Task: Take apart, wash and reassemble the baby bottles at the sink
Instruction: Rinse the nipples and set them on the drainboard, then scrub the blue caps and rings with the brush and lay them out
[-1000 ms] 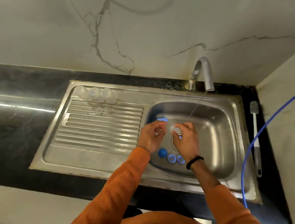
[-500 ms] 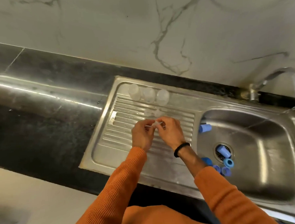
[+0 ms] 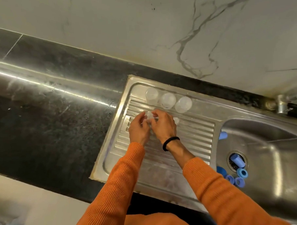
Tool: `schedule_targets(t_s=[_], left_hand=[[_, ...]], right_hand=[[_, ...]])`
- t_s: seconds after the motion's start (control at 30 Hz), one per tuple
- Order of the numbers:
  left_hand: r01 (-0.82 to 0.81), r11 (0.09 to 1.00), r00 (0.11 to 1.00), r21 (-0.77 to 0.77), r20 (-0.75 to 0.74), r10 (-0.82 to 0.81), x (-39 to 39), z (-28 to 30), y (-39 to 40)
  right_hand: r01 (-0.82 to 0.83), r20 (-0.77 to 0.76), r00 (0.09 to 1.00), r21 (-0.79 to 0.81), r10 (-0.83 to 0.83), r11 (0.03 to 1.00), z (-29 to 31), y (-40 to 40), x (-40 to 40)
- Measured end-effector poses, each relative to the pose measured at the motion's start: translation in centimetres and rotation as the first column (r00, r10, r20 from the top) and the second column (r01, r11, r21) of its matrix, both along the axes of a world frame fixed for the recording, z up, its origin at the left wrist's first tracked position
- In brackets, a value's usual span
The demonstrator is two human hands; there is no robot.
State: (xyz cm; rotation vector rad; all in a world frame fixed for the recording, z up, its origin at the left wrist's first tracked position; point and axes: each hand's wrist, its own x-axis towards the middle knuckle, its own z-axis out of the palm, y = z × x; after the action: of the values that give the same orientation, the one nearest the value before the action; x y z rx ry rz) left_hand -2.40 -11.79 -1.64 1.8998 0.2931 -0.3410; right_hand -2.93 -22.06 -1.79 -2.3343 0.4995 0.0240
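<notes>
Both hands are meeting over the ribbed draining board (image 3: 188, 137). The left hand (image 3: 138, 129) and the right hand (image 3: 164, 127) are pinching a small clear part (image 3: 149, 116) between their fingertips; the part is blurred and mostly covered by the fingers, so its exact kind cannot be told. A black band (image 3: 170, 143) is sitting on the right wrist, and orange sleeves (image 3: 120, 186) are covering both forearms.

Just behind the hands, three clear bottle bodies (image 3: 167, 100) are standing in a row along the far edge of the board, touching or nearly touching one another. A further small clear piece (image 3: 176, 120) is lying on the ribs just right of the right hand, half hidden by it.

To the right, the sink basin (image 3: 270, 192) is being cut off by the frame edge. A blue cap (image 3: 238, 160) is lying over the drain (image 3: 231, 163), and several blue rings (image 3: 239, 177) are clustering just in front of it; the right sleeve is partly hiding one more blue piece (image 3: 221, 170). Another blue piece (image 3: 222, 135) is resting at the basin's near-left wall. Only the base of the tap (image 3: 282, 104) is showing; motion blur is smearing it.
</notes>
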Motion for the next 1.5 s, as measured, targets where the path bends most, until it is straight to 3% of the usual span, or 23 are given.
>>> schedule_targets(t_s=[0.23,0.4,0.5,0.77,0.93,1.1,1.3,1.5], left_hand=[[0.033,0.996,0.994,-0.089,-0.102,-0.042,0.9,-0.2,0.7],[0.016,0.999,0.999,0.049,0.043,-0.018,-0.5,0.8,1.0],[-0.013,0.999,0.992,0.03,0.125,0.009,-1.9,1.6,0.2],[0.263,0.959,0.962,-0.106,0.107,-0.252,-7.8,1.3,-8.7],[0.454,0.883,0.891,-0.117,0.083,-0.447,-12.3,0.6,-15.9],[0.542,0.835,0.84,-0.1,0.053,-0.539,-16.4,-1.0,-23.0],[0.528,0.849,0.845,-0.03,-0.082,-0.529,-21.9,-4.2,-30.4],[0.336,0.94,0.914,-0.065,-0.22,-0.342,-25.4,-6.0,-32.4]], right_hand=[[0.014,0.007,1.0,0.035,-0.015,0.999,-0.1,0.2,0.0],[0.038,0.098,0.994,0.051,-0.043,0.998,0.5,-0.5,-1.2],[0.075,0.155,0.984,0.079,-0.086,0.994,1.2,-1.9,-2.9],[0.294,0.154,0.94,0.08,-0.304,0.952,1.4,-10.7,-12.1],[0.465,-0.006,0.885,0.058,-0.466,0.883,0.2,-18.7,-18.9],[0.56,-0.236,0.812,0.051,-0.535,0.827,-2.7,-27.4,-24.3],[0.392,-0.486,0.796,-0.042,-0.362,0.919,-8.6,-36.1,-28.6],[0.262,-0.563,0.792,-0.039,-0.238,0.964,-13.8,-38.1,-29.3]])
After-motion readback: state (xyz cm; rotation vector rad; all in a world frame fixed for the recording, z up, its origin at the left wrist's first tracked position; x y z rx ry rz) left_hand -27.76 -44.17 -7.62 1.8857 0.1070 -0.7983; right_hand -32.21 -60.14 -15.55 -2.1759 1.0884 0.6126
